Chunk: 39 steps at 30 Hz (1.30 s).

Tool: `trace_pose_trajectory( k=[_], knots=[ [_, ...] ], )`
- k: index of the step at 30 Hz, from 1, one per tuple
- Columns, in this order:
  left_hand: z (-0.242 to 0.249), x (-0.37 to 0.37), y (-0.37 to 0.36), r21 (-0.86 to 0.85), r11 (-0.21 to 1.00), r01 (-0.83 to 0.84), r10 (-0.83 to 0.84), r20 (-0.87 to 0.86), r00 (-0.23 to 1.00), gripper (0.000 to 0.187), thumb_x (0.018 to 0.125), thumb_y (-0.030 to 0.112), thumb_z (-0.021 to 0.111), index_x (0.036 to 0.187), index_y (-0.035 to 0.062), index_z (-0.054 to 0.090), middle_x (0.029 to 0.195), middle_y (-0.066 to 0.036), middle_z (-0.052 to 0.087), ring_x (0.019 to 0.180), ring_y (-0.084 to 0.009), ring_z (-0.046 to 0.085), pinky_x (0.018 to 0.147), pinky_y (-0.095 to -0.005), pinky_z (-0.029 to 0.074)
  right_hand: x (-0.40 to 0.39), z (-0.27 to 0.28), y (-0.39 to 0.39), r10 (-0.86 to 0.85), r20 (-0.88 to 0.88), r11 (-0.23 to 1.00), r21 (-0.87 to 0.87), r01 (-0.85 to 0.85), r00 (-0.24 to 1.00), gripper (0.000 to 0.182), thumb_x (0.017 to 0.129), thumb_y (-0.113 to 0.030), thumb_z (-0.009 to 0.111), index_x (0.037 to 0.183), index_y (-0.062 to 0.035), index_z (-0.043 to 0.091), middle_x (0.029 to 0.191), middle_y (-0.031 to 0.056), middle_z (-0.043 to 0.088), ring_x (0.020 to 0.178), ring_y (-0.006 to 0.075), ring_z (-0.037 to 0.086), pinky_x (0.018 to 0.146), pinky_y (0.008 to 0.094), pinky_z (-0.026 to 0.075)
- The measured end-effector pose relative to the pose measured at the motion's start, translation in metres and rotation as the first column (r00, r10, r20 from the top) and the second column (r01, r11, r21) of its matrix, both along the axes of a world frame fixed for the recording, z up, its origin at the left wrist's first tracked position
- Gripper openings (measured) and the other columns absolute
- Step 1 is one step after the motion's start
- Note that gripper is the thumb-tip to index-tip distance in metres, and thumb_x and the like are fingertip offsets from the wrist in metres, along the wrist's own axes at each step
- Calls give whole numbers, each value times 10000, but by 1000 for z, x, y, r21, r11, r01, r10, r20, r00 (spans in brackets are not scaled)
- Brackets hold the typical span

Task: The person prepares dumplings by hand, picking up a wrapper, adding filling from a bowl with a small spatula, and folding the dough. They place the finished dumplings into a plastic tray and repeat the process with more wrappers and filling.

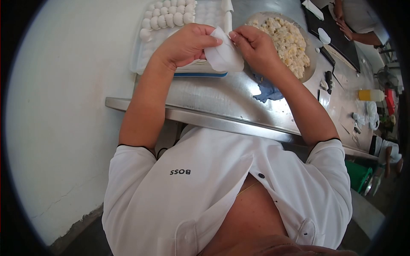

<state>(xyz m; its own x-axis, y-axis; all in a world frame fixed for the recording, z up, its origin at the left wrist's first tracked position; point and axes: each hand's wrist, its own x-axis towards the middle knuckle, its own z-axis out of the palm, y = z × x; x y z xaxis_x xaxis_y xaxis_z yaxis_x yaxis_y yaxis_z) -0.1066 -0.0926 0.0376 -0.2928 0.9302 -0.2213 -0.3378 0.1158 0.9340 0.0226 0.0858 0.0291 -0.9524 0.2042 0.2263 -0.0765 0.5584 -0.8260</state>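
Note:
Both of my hands are raised over the front of a steel table. My left hand pinches a thin, round white wrapper between thumb and fingers. On the wrapper's other side, my right hand has thumb and fingertips closed at its upper edge. Behind my left hand lies a white tray with rows of white dumplings. A wide bowl of chunky pale filling stands behind my right hand.
A blue cloth lies below the bowl. To the right are a black-handled knife, a black board and a yellow bottle. Another person's hands are at the upper right. A wall stands left.

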Motion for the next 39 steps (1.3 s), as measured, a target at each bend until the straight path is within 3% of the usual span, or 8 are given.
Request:
trace_pose_trajectory(
  k=[13,15,22,25,27,34,36,39],
  knots=[
    [-5,-4,0,-23,1000,-1,0,-65,998,275,928,126,590,1140,-47,609,1038,-99,675,923,-164,672,837,-314,556,-1,-8,-5,50,-147,996,77,-39,988,260,924,-242,625,1025,-8,673,865,122,660,790,200,623,734,315,494],
    [-4,-3,-1,-18,1000,-14,13,-62,998,275,926,125,590,1138,-49,609,1038,-100,675,924,-167,672,834,-313,557,-5,-7,1,-13,147,914,-399,71,989,284,928,-265,625,1033,-8,682,869,75,670,805,150,616,731,288,491],
    [4,-1,-3,4,997,-78,78,-88,993,291,915,113,588,1153,-52,608,1032,-102,673,903,-178,668,814,-318,556,-1,-4,-7,63,20,929,-366,-51,998,319,938,-288,616,1058,2,676,891,58,677,801,120,611,717,269,496],
    [6,-3,-4,5,988,-155,155,-112,982,290,890,110,594,1121,-62,626,991,-102,677,864,-176,663,759,-312,553,-10,-13,14,58,99,813,-582,10,993,316,938,-290,623,1067,-5,667,936,77,677,799,124,611,725,288,509],
    [5,-10,-8,8,978,-211,210,-125,970,295,869,112,601,1096,-72,641,953,-101,680,829,-172,660,710,-301,548,-19,-17,31,37,136,540,-837,95,990,280,941,-274,613,1038,-18,675,962,66,675,811,137,624,719,309,520],
    [-5,-60,-37,-38,811,-583,579,-87,811,261,881,56,559,1102,-78,594,1038,-146,657,922,-252,662,804,-405,561,-31,0,54,-132,36,427,-900,90,991,197,940,-206,560,962,-26,636,890,65,660,763,195,643,654,356,535],
    [3,-57,-33,-68,708,-703,694,-117,710,215,877,43,532,1035,-93,585,1011,-190,650,903,-313,672,772,-443,578,-26,13,44,-93,49,468,-880,87,994,176,945,-162,528,912,-33,644,849,60,651,755,193,655,661,353,536],
    [-2,-59,-30,40,604,-796,793,67,606,163,819,6,553,942,-88,604,918,-172,644,801,-304,675,661,-423,587,-19,30,10,-135,144,834,-518,191,980,213,909,-165,545,880,7,668,796,141,690,717,267,673,669,395,537]
  ],
)
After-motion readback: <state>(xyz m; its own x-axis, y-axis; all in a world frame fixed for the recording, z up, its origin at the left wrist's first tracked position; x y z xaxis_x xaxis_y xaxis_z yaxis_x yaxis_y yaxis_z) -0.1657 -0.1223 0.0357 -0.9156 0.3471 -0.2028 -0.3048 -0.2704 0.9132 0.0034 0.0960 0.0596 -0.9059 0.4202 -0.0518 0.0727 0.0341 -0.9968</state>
